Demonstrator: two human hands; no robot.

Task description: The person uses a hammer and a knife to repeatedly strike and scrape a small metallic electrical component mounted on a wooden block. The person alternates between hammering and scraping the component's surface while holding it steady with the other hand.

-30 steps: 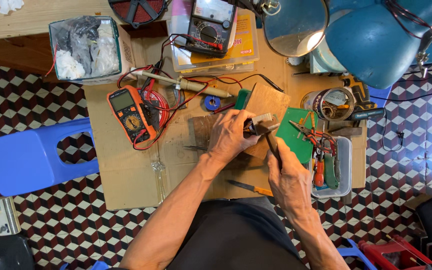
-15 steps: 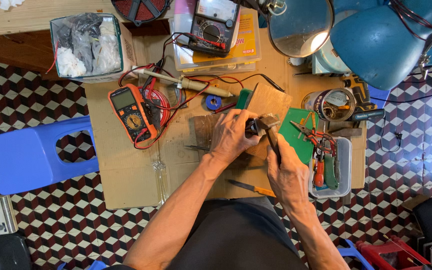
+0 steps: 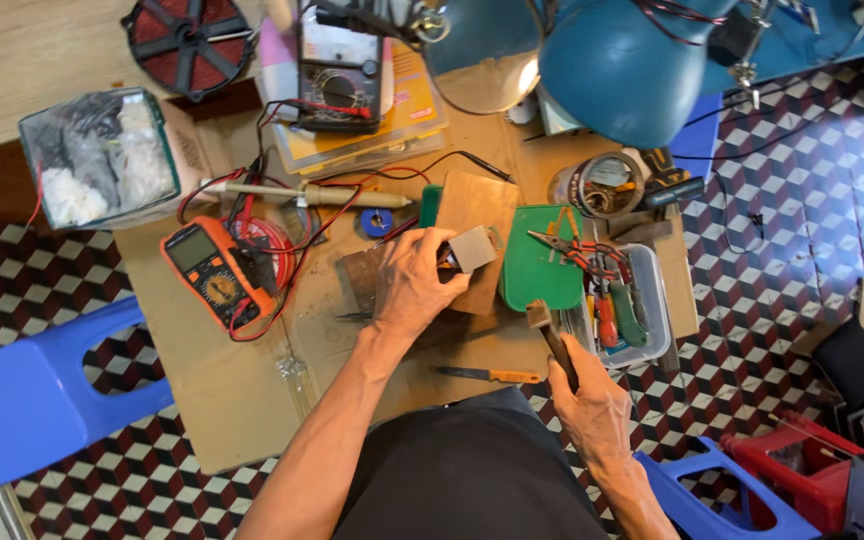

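Checkered floor tiles surround a low cardboard-covered bench [image 3: 242, 420] crowded with tools. At far left sits a blue plastic stool [image 3: 42, 400], then an orange multimeter [image 3: 214, 275] with red leads beside a soldering iron [image 3: 302, 193]. Mid-bench, the left hand [image 3: 412, 285] closes around a small grey metal block [image 3: 472, 248], pressing it onto a wooden board [image 3: 480, 215]. Just below lies an orange-handled knife [image 3: 487, 375]. Further right, the right hand [image 3: 592, 405] grips a wooden-handled tool [image 3: 550, 335], its head near a green board [image 3: 537, 270], beside a clear tray [image 3: 652, 300] of pliers.
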